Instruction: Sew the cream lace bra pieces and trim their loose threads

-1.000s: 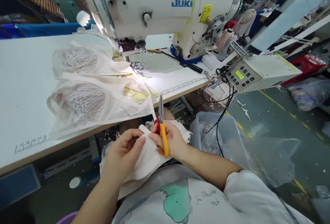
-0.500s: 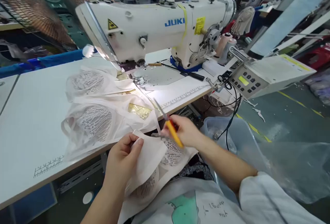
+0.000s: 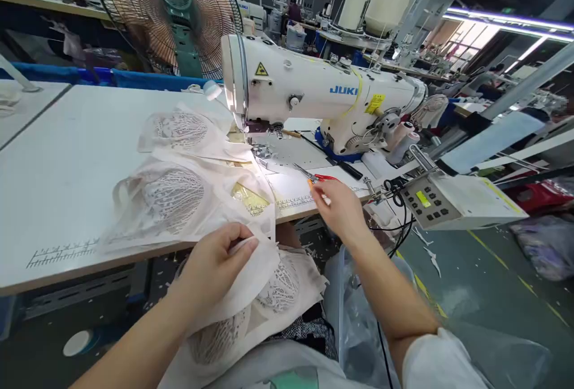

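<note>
Near the table's front edge, my left hand pinches the white fabric edge of a lace bra between thumb and fingers. The bra hangs down over my lap, its lace cups partly covered by a plain fabric panel. My right hand is over the table edge, its fingers closed around the orange handle of the scissors. Their blades point left, at the tabletop, and the red handle shows beyond my fingers. More white lace bra pieces lie on the table to the left of the scissors.
A JUKI sewing machine stands at the back of the white table. To the right are a control box and hanging black cables. A plastic bin stands below my right arm. Behind the table is a fan.
My right hand has carried the scissors away from the bra, up and right to the tabletop. My left hand still holds the fabric. The view has tilted up.
</note>
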Available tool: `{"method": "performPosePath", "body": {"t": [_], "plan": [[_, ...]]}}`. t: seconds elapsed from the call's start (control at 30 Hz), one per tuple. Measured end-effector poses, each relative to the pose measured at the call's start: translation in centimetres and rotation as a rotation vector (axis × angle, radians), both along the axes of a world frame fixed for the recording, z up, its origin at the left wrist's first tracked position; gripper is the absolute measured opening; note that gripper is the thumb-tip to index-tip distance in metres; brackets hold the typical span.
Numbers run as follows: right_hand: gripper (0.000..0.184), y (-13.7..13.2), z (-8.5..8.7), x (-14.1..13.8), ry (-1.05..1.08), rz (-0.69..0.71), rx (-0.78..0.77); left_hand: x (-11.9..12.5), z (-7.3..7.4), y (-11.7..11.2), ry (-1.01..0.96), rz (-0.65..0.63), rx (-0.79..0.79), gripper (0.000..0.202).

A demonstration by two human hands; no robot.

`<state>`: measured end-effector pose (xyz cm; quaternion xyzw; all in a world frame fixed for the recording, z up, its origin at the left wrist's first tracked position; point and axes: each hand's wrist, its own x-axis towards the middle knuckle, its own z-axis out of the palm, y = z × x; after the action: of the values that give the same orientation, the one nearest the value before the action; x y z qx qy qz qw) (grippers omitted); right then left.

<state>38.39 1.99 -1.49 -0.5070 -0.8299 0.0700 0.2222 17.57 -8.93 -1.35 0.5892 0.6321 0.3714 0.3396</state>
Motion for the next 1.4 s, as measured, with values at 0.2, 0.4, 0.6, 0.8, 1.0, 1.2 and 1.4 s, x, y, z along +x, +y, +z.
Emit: {"method": "performPosePath", "body": {"t": [0.2, 0.4, 0.6, 0.8, 1.0, 1.2, 1.4], "plan": [[0.010, -6.8, -1.5, -2.8, 0.577, 0.469, -0.291, 0.8, -1.0, -0.7, -0.004, -0.088, -0.024, 0.027], [0.011, -8.0, -3.1, -3.2, 0.715, 0.210, -0.558, 1.9, -2.0, -1.4, 0.031, 0.017, 0.028, 0.018], [0.026, -8.6, -3.9, -3.3, 0.901, 0.101, -0.846, 2.2, -4.0, -2.2, -0.198, 0.088, 0.083, 0.025], [0.038, -9.1, -4.8, -4.0, 1.146, 0.104, -0.973, 1.7, -4.1, -2.5, -0.026, 0.034, 0.250, 0.013], [0.033, -9.6, -5.2, -3.7, 1.113, 0.177, -0.884, 1.6, -3.1, -2.2, -0.038, -0.036, 0.153, 0.020], [0.016, -8.7, -4.3, -2.1, 0.773, 0.456, -0.531, 1.6, -2.6, -1.6, -0.106, -0.154, 0.010, 0.025], [0.014, -8.2, -4.3, -1.9, 0.666, 0.420, -0.419, 1.8, -2.8, -1.3, -0.058, -0.120, 0.044, 0.021]]}}
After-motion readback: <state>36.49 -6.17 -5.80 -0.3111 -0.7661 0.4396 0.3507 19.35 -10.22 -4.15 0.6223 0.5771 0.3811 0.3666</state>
